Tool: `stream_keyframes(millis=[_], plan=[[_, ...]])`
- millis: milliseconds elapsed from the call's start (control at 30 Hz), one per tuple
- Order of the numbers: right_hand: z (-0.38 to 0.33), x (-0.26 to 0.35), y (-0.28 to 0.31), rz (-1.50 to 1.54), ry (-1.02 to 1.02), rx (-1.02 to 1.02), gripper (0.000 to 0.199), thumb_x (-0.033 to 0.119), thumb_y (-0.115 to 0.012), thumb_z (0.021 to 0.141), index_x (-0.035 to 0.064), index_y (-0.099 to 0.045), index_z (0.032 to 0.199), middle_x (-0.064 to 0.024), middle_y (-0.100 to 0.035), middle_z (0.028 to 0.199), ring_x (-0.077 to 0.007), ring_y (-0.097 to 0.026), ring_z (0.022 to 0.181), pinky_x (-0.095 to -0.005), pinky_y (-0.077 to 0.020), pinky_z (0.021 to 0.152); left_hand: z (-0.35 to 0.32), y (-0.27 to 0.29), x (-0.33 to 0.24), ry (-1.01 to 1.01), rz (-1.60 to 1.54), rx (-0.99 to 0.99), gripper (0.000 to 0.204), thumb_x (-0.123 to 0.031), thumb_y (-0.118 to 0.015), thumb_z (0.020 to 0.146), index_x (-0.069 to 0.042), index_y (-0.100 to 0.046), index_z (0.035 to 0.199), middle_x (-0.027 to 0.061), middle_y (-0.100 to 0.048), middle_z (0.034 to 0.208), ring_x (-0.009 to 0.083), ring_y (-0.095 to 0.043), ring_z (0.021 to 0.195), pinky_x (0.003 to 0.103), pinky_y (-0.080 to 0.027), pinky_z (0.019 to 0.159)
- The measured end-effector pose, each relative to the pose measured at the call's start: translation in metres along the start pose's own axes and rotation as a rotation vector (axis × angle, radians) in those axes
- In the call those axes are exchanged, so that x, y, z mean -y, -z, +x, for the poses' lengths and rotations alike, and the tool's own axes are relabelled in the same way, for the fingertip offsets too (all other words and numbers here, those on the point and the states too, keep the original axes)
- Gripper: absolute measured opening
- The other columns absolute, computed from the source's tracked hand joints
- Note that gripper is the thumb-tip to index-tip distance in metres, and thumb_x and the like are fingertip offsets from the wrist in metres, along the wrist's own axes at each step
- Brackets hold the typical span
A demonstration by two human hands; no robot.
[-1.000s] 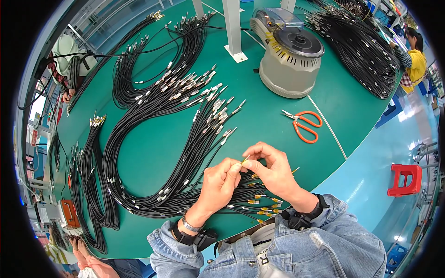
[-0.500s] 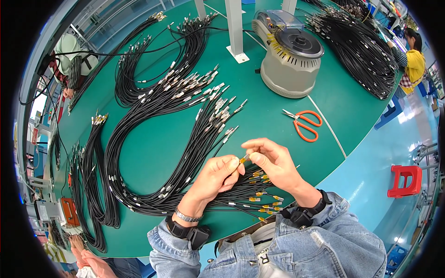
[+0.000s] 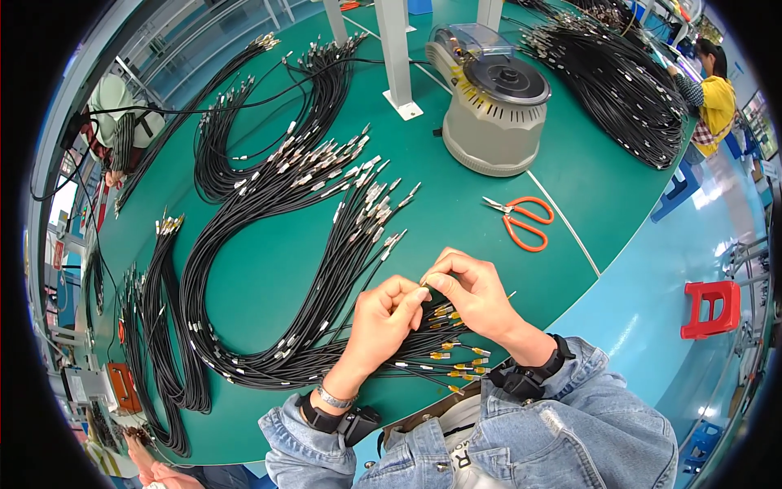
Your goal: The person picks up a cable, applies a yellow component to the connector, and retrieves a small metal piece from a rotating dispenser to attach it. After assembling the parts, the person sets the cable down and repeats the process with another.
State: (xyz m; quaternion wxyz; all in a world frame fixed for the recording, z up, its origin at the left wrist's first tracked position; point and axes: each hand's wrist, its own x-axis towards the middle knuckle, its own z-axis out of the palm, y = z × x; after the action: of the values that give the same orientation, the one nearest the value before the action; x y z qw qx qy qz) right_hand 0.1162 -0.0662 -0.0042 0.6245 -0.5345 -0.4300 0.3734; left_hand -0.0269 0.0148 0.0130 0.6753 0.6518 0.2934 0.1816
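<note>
Both hands meet over the bundle of black cables (image 3: pixel 305 326) at the table's near side. My left hand (image 3: pixel 384 316) is closed, thumb and forefinger pinching a cable end that the fingers now mostly cover. My right hand (image 3: pixel 476 297) pinches at the same spot, its thumb and fingertips touching the left ones. Below the hands, several cable ends with yellow wrapping (image 3: pixel 460 367) fan out toward my jacket. To the right lie orange-handled scissors (image 3: pixel 529 224), blades slightly apart.
A round grey tape dispenser (image 3: pixel 495 122) stands at the back, beside a metal post (image 3: pixel 395 65). More cable bundles (image 3: pixel 611 94) lie far right and left on the green table (image 3: pixel 489 204). A red stool (image 3: pixel 710 311) stands on the floor; other people work around the table.
My right fingers have come in against the left fingertips, covering the yellow cable end that showed between them. The view has shifted slightly, so the table items appear farther left.
</note>
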Motion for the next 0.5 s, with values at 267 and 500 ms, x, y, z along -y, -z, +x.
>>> stream_keyframes(millis=[267, 500], plan=[[0.029, 0.031, 0.039, 0.060, -0.101, -0.157, 0.021, 0.012, -0.060, 0.086, -0.0004, -0.061, 0.102, 0.0011, -0.054, 0.080, -0.0070, -0.048, 0.071, -0.0218, -0.0401, 0.066, 0.004, 0.008, -0.002, -0.579, 0.798, -0.162, 0.014, -0.007, -0.068, 0.075, 0.001, -0.061, 0.084, 0.0091, -0.062, 0.077, 0.0223, -0.057, 0.066, 0.033, -0.046, 0.061], [0.112, 0.052, 0.068, 0.340, -0.075, -0.423, 0.029, 0.017, -0.062, 0.085, -0.0053, -0.058, 0.103, 0.0044, -0.043, 0.066, -0.0045, -0.033, 0.053, -0.0211, -0.0301, 0.052, 0.010, 0.023, 0.000, -0.535, 1.146, -0.399, 0.016, -0.007, -0.067, 0.073, -0.002, -0.060, 0.085, 0.0092, -0.057, 0.082, 0.0272, -0.054, 0.075, 0.037, -0.046, 0.067]])
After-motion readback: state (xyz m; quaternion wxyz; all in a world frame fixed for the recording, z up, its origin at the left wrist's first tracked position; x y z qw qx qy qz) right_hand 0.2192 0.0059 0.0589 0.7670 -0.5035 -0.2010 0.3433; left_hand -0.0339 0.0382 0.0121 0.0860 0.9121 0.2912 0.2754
